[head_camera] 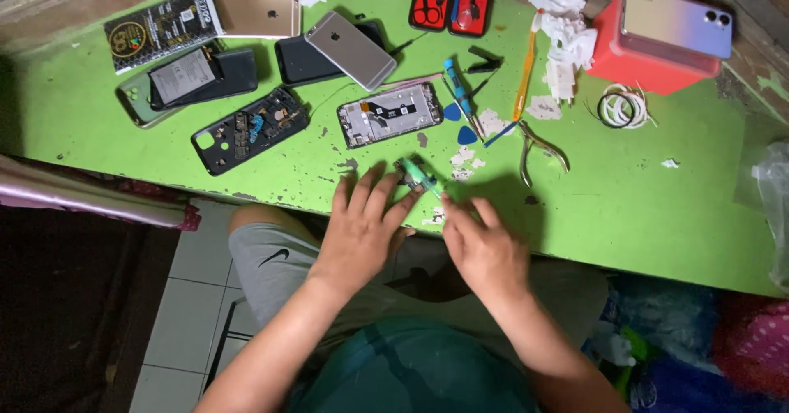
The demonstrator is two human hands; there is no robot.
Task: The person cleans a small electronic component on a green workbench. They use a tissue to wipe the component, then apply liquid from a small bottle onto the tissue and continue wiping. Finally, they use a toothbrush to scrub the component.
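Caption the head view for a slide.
Both hands, left and right, hold a small green part over a green table.

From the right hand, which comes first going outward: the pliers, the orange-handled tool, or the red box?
1. Pliers, just up and right of the right hand.
2. Orange-handled tool, farther up the table.
3. Red box, far top right corner.

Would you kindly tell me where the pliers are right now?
In the head view, the pliers lie on the green table, right of centre, just below the orange-handled tool and beyond the right hand.
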